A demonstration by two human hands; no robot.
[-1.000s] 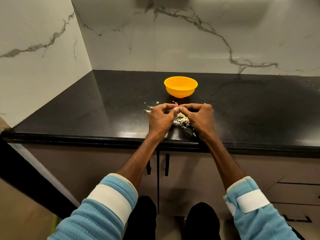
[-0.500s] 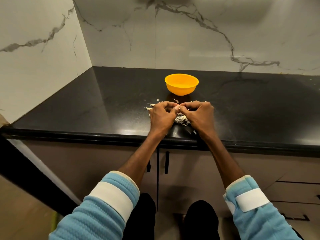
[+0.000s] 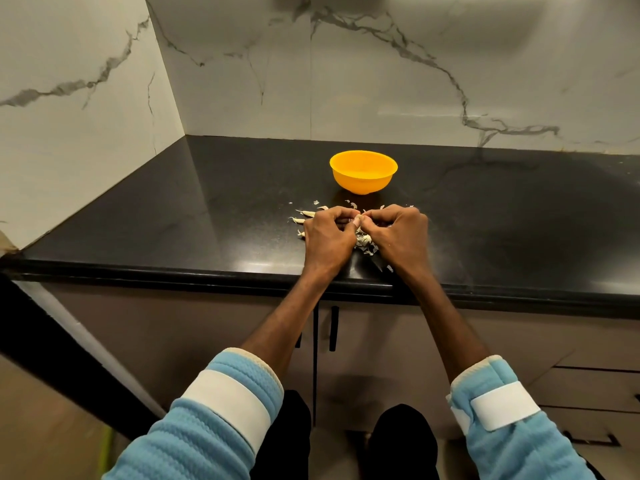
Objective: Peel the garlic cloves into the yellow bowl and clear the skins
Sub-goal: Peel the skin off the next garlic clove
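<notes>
Hardly anything has moved since a second ago. Both hands remain pressed together at the same spot near the front edge of the black counter point(image 3: 207, 216), and the yellow bowl point(image 3: 363, 176) stands where it stood.

From the head view, the left hand point(image 3: 325, 239) and the right hand point(image 3: 398, 233) meet knuckle to knuckle, fingers curled inward. Their thumbs and fingertips pinch a garlic clove point(image 3: 359, 216) between them. Only a small pale sliver of it shows, so how far it is peeled cannot be told.

Directly beneath the hands, on the counter, lies a heap of papery skins point(image 3: 364, 241). More loose skins point(image 3: 304, 213) are scattered just left of the left hand, and a few flakes lie on the far side of the knuckles.

The yellow bowl sits upright just beyond the hands, apart from them, farther back on the counter. Its contents cannot be made out.

White marble walls point(image 3: 381, 91) with grey veins close the corner behind and to the left. Pale blue sleeves point(image 3: 214, 424) with white bands cover the forearms, above brown cabinet doors point(image 3: 242, 327).
</notes>
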